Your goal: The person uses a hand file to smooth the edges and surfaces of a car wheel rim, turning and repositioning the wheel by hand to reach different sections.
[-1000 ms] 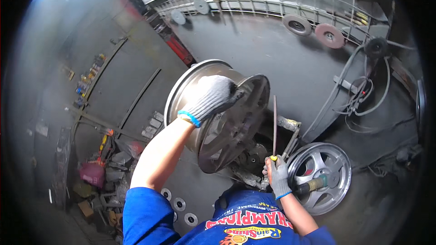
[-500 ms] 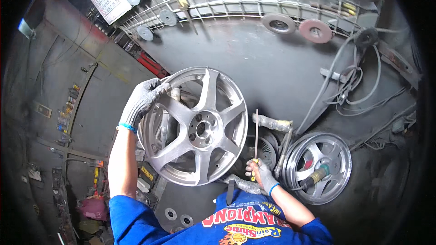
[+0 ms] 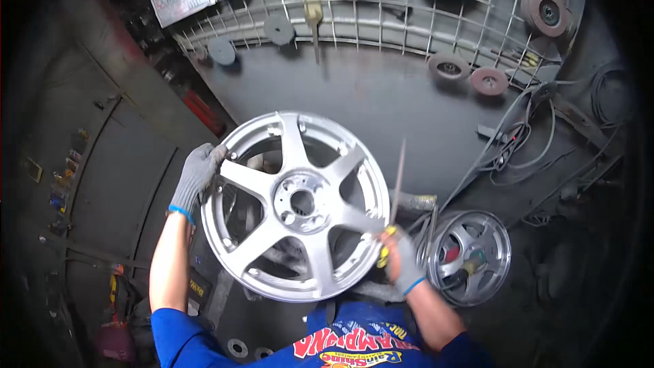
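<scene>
A silver six-spoke alloy wheel stands tilted in front of me, its spoked face toward me. My left hand, in a grey knit glove with a blue cuff, grips its rim at the left edge. At the lower right of the rim, my right hand, gloved alike, is closed around the yellow handle of a long thin file-like tool. The slim blade points upward beside the wheel's right edge and is slightly blurred. Whether the right fingers touch the rim, I cannot tell.
Wrapped stand arms show behind the wheel. To the right lies a smaller wheel with a power tool across it. Cables hang at the right. A wire rack holds several grinding discs.
The wheel has turned so its face shows more squarely. My right hand has risen with the tool to the wheel's rim. The view has shifted, and my left hand still holds the rim.
</scene>
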Motion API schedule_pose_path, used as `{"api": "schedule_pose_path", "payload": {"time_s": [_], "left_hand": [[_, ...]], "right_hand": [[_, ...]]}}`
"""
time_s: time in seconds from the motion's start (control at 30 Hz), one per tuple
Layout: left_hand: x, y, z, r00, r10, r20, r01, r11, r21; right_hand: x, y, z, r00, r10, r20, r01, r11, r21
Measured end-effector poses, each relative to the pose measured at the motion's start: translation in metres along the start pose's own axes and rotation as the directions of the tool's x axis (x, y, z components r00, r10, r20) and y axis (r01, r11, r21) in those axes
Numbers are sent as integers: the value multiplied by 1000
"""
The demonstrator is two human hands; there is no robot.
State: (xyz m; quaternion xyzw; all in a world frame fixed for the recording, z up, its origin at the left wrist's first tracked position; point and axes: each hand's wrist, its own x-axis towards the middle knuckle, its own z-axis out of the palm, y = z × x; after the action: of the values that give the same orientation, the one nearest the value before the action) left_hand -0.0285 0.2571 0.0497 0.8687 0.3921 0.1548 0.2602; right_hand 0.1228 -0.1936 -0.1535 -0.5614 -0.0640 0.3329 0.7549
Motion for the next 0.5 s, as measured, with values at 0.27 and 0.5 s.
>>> {"api": "schedule_pose_path", "payload": {"time_s": [0.27, 0.5], "left_hand": [[-160, -14, 154, 978, -196, -68, 122, 809, -575], [-210, -36, 216, 956, -256, -147, 193, 920, -342]], "right_hand": [[44, -197, -67, 986, -60, 154, 133, 844, -520], [94, -167, -99, 990, 13, 143, 70, 827, -558]]}}
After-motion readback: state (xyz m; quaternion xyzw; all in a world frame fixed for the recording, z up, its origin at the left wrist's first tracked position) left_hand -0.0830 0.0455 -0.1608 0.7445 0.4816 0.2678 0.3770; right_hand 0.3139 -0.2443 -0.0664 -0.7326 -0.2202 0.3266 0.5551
